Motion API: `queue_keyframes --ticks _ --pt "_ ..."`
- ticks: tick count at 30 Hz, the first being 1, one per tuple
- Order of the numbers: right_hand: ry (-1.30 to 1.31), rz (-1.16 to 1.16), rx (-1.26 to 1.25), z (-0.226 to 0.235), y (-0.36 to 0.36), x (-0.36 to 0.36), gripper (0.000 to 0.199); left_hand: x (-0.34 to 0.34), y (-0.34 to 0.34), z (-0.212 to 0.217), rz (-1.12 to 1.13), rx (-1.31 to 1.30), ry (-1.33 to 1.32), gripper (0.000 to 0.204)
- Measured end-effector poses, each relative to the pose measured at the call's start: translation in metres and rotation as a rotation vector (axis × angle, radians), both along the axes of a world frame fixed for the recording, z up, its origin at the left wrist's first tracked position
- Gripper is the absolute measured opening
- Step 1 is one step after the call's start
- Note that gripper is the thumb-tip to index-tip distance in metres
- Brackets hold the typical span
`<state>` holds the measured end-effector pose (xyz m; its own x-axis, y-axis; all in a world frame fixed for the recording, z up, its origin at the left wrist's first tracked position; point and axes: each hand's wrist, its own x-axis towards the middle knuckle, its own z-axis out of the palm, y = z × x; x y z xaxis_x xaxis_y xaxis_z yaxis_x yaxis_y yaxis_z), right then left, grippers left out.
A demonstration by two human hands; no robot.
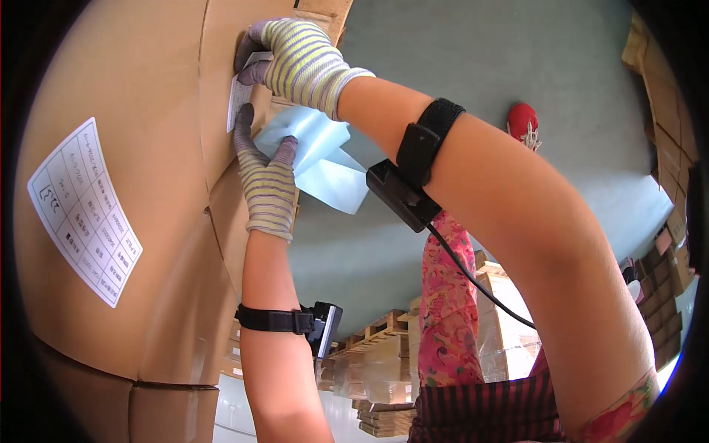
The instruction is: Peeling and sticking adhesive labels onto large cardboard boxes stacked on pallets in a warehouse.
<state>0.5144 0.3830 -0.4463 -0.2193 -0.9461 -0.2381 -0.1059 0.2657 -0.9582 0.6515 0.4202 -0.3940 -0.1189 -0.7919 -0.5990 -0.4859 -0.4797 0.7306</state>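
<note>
My right hand [303,66], in a striped yellow-green and grey glove, bends its fingers over the upper end of a small white label [238,97] against a cardboard box. Its thumb lies across the label's face. Below it my left hand [267,177], gloved alike, has one fingertip at the label's lower edge. A glossy light blue sheet [332,188] hangs from between this hand's thumb and fingers, its far part curled. The large brown cardboard box [170,148] fills the left side. Another white printed label [85,210] is flat on its nearer face.
Further cardboard boxes [173,413] lie beneath at lower left. Behind me are wooden pallets [377,328] with wrapped cartons [377,369]. More stacked cartons [668,133] line the right edge. A red shoe [523,122] rests on the grey floor [458,59]. A black cable [480,288] trails from my right forearm's strapped device.
</note>
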Motion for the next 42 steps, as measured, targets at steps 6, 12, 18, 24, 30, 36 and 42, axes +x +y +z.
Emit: queue_keyframes --ticks 6,12,18,24,30,36,42 --pt "0.542 -0.247 0.119 0.007 0.002 0.006 0.039 0.007 0.000 -0.015 0.047 0.011 0.026 0.074" --pt "0.703 0.230 0.202 0.025 0.004 0.002 0.026 0.035 0.011 -0.006 -0.049 0.034 -0.044 0.066" --pt "0.489 0.277 0.207 0.042 0.002 -0.033 0.029 0.013 0.120 0.047 0.007 0.134 -0.120 0.048" --pt "0.099 1.167 0.271 0.138 0.174 -0.068 0.065 -0.024 0.185 0.161 -0.028 0.421 -0.030 0.035" --pt "-0.151 0.642 0.450 0.309 0.328 -0.154 0.028 -0.116 0.177 0.294 -0.749 0.347 0.141 0.026" --pt "0.209 0.482 -0.197 0.468 0.336 -0.218 0.014 -0.178 0.151 0.355 -0.735 0.246 0.502 0.055" --pt "0.794 -0.216 -0.168 0.614 0.326 -0.325 0.020 -0.243 0.172 0.489 -0.612 1.184 1.221 0.080"
